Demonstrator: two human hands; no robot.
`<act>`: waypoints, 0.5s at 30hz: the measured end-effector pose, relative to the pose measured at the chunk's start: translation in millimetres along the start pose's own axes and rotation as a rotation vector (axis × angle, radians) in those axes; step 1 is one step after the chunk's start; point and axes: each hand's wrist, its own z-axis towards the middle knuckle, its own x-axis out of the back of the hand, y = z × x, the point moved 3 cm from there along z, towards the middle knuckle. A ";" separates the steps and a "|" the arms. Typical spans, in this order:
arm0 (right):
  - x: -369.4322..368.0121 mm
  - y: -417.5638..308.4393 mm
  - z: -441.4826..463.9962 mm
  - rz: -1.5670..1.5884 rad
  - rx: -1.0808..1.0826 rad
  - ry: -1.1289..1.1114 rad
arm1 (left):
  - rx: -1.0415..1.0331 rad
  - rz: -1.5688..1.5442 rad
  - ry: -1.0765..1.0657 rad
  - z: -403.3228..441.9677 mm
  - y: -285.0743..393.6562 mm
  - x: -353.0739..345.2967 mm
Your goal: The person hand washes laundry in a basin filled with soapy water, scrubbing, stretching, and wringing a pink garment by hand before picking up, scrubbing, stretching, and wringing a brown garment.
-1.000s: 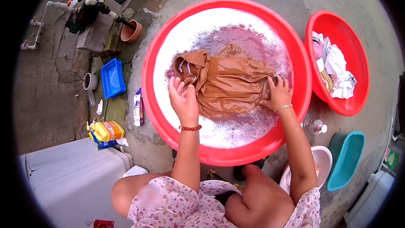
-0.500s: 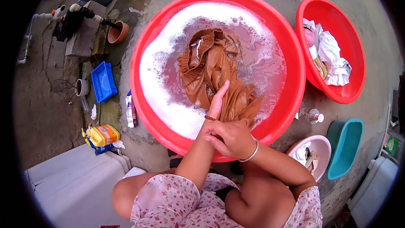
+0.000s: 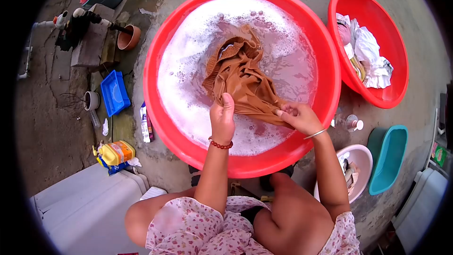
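A wet brown garment point(image 3: 245, 78) with a ribbed band lies bunched in a big red basin point(image 3: 163, 134) of cloudy, foamy water. My left hand point(image 3: 222, 120), wearing a red bead bracelet, grips the garment's near edge, thumb on top. To the right my right hand point(image 3: 301, 118), with a bangle at the wrist, pinches another part of the same edge, so the cloth is stretched between both hands. The far part, with its ribbed band, rests in the water. Folds hide the garment's exact kind.
At the right stand a tilted red basin point(image 3: 394, 52) with white laundry point(image 3: 370, 52), a clear bottle point(image 3: 349, 123), a pink basin point(image 3: 365, 158) and a teal tub point(image 3: 391, 160). Left are a blue basket point(image 3: 114, 93), a yellow container point(image 3: 115, 152) and a clay pot point(image 3: 129, 37).
My hands have moved apart from the crossed position over my left wrist. Both now hold the garment's near edge, which is lifted and spread.
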 end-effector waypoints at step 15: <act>-30.6 -0.1 63.5 0.611 0.181 -0.117 | -0.288 -1.196 0.122 -2.1 76.0 68.0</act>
